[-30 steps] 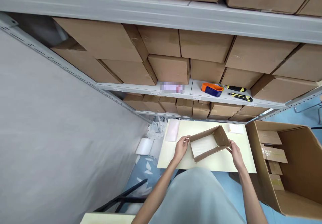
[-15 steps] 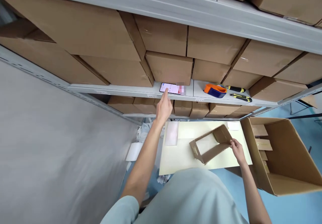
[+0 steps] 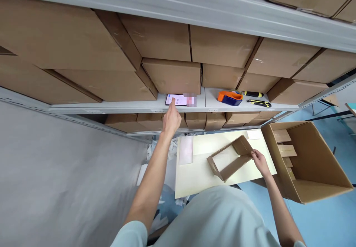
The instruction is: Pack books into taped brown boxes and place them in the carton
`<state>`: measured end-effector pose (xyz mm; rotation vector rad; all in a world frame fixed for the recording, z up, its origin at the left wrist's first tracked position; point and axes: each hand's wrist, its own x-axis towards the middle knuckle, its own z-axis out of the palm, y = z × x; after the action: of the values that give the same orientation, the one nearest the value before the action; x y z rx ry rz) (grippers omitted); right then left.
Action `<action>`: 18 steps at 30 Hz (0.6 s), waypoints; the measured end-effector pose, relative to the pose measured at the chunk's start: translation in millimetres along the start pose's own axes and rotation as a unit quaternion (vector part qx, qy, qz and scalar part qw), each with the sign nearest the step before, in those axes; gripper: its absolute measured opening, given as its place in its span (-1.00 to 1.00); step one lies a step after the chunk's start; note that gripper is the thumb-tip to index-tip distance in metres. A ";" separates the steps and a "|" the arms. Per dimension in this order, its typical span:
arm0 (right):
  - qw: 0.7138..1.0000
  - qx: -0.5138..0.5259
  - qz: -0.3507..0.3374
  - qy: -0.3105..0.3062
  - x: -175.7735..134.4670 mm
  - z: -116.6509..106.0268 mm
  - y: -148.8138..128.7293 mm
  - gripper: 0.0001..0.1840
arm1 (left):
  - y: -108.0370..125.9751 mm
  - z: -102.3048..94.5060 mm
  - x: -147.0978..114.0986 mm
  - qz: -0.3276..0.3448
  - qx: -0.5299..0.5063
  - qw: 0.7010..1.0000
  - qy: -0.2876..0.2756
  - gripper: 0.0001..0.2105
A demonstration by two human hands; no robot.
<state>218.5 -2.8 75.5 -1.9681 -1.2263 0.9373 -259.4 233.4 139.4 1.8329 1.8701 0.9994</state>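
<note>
A smartphone [image 3: 178, 99] with a lit screen lies on the edge of the grey shelf [image 3: 130, 106]. My left hand [image 3: 171, 121] reaches up to it with the index finger stretched out on or just over the screen, the other fingers curled and holding nothing. In my right hand [image 3: 259, 162], fingers and thumb pinch the right corner of a small bottomless cardboard box [image 3: 236, 167]. That box is tilted over a pale yellow tabletop [image 3: 200, 182], which shows through its open middle. Whether the box touches the tabletop I cannot tell.
On the shelf to the right are an orange and blue tape dispenser [image 3: 230, 97] and two yellow-black utility knives [image 3: 260, 103]. Closed cartons [image 3: 222, 45] fill the rack. A large open carton [image 3: 322, 158] with smaller boxes stands right of the table. A grey wall [image 3: 55, 173] is at left.
My view has shifted a little, so the shelf and phone appear further left. The left finger stays at the screen, and the right hand keeps its grip on the cardboard box.
</note>
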 end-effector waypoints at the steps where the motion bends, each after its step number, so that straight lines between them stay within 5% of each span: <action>1: 1.000 -0.005 -0.003 -0.004 1.5 -1.3 -1.3 -0.38 | -0.2 0.6 4.0 -0.003 0.000 1.000 -0.003 -0.29; 5: 0.999 -0.030 -0.025 -0.026 8.8 -9.3 -4.2 -0.43 | 13.7 -2.5 4.1 0.003 -0.009 0.999 0.038 -0.34; 8: 0.996 -0.074 -0.025 -0.046 16.9 -18.7 -6.3 -0.50 | 40.9 -2.6 -33.0 0.013 -0.025 0.997 0.069 -0.42; 13: 0.978 -0.170 -0.025 -0.116 37.7 -37.9 -24.3 -0.62 | 90.9 40.0 -174.0 -0.091 -0.027 0.995 -0.027 -0.31; 18: 0.954 -0.237 -0.072 -0.171 61.2 -42.3 -42.1 -0.72 | 129.8 104.5 -300.2 -0.277 -0.020 0.960 -0.029 -0.14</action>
<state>252.7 63.1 117.9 -2.0857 -1.9139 1.0053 -60.5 -41.2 85.4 1.1829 2.1277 0.7619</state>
